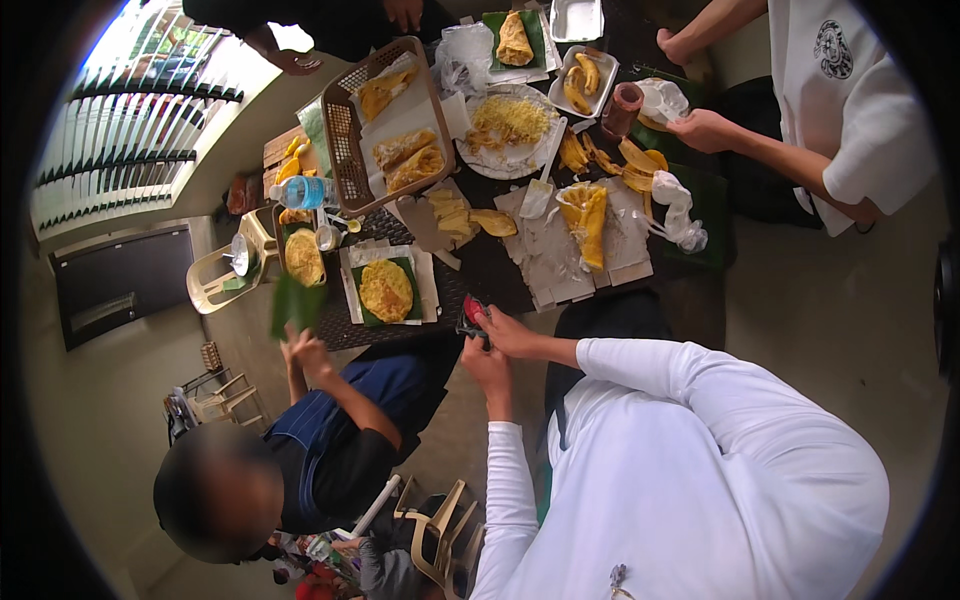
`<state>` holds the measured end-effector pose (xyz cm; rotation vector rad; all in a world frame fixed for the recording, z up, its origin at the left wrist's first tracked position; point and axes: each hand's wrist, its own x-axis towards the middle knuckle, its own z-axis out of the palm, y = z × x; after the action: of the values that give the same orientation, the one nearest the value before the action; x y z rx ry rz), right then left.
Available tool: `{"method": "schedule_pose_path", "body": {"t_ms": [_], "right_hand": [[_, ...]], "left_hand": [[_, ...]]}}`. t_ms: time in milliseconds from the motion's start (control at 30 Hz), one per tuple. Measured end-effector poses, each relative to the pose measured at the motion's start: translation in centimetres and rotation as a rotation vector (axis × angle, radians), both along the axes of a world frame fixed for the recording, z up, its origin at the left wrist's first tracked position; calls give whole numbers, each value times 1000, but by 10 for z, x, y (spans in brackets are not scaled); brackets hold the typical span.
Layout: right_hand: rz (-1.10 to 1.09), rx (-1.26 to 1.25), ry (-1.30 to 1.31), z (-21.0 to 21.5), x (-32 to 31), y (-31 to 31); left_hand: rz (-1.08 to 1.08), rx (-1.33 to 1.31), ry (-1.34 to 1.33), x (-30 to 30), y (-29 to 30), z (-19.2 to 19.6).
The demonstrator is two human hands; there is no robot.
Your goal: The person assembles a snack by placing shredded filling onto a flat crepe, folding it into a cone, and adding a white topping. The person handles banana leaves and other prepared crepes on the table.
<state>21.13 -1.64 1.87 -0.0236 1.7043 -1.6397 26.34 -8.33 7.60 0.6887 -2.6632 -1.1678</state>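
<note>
Just off the near table edge, my left hand [487, 368] and my right hand [512, 335] come together around a small red-and-black object [472, 312]. Fingers cover much of it, so its kind cannot be made out. Both hands are closed on it. Beyond them lies a sheet of torn cardboard [545, 285], dusted white, bearing a folded yellow wrap [583, 225]. To the left, a round yellow flatbread [386, 291] rests on a green leaf over paper.
A brown plastic basket [345, 160] holds folded wraps. Nearby are a plate of yellow shreds [510, 120], a foam tray of bananas [583, 85], banana peels [640, 165] and a water bottle [303, 191]. Co-workers stand around; one at left holds a green leaf [297, 306].
</note>
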Motion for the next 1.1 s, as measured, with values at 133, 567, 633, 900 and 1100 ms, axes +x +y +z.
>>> {"method": "schedule_pose_path", "body": {"t_ms": [133,567,633,900,1100], "right_hand": [[-112,-171,-123,-9,7,6],[60,-295,-775,1,-33,38],[-5,-349,-808,-8,-38,36],[-44,-136,-623,49,-32,46],[-112,-169,-182,17,-39,23]], "left_hand": [[57,361,-96,1,-11,-8],[-249,-5,-167,-13,-7,5],[-125,53,-56,-17,0,-1],[657,804,325,-18,-1,-31],[601,1556,317,1,-3,-55]]}}
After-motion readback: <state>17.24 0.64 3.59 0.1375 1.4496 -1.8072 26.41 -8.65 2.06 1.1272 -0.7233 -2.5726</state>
